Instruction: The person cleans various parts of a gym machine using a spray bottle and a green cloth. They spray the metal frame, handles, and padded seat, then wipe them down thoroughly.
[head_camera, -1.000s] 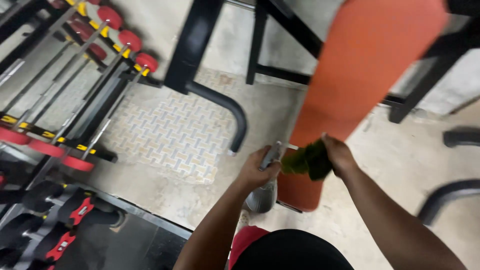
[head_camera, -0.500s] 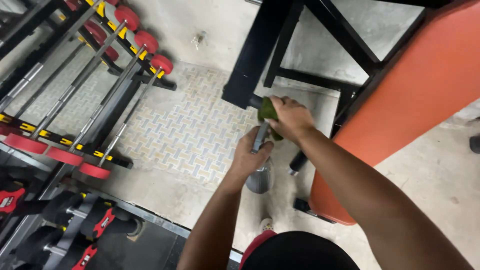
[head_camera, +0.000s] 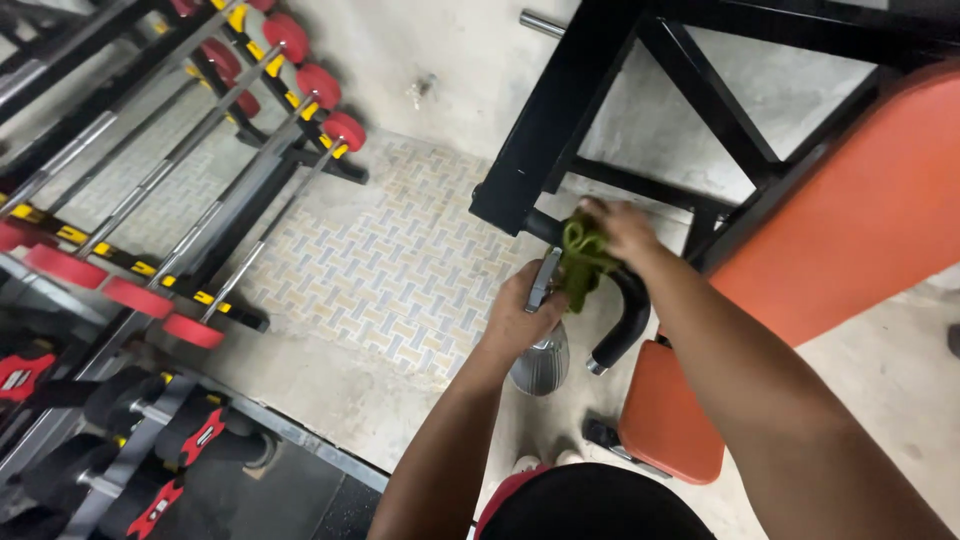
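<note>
My left hand (head_camera: 522, 318) grips the trigger head of a grey spray bottle (head_camera: 541, 366) held upright over the floor. My right hand (head_camera: 622, 229) presses a green cloth (head_camera: 580, 262) against the curved black handle bar (head_camera: 628, 318) of a black steel gym frame (head_camera: 560, 110). The cloth sits bunched just below my fingers, touching the bar and close to the bottle's nozzle. An orange padded bench (head_camera: 830, 260) leans along the right side, beside my right forearm.
A rack of barbells with red ends (head_camera: 200, 170) fills the left. Black and red dumbbells (head_camera: 150, 460) lie at the lower left. A patterned woven mat (head_camera: 390, 270) covers the concrete floor in the middle. White shoe tips (head_camera: 545, 462) show below.
My right hand with the green cloth moved from the orange pad over to the black curved bar. The view shifted, and my left hand kept hold of the spray bottle.
</note>
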